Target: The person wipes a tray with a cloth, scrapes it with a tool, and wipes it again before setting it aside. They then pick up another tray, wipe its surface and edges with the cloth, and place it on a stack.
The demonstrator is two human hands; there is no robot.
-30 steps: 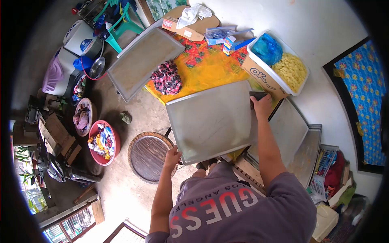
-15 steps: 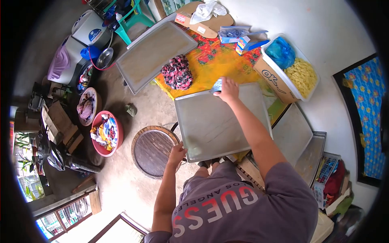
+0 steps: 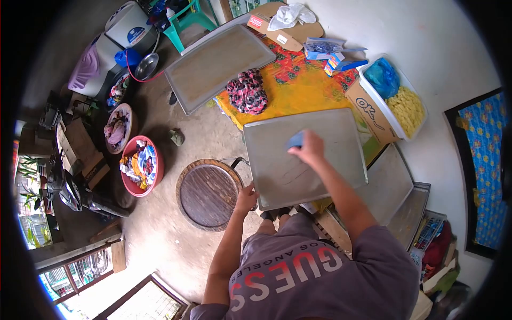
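Your left hand (image 3: 247, 196) pinches the near-left corner of the stiff, light rectangular metal tray (image 3: 304, 157); your right hand's (image 3: 310, 148) fingers clamp a soft blue cloth (image 3: 295, 140) against it.

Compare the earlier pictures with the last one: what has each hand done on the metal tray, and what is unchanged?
The right hand, holding a blue cloth, moved from the metal tray's far right corner across to its middle. The left hand kept gripping the near left corner.

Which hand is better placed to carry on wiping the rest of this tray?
Right. The right hand already holds the blue cloth on the tray, while the left hand is busy holding the tray's near corner steady.
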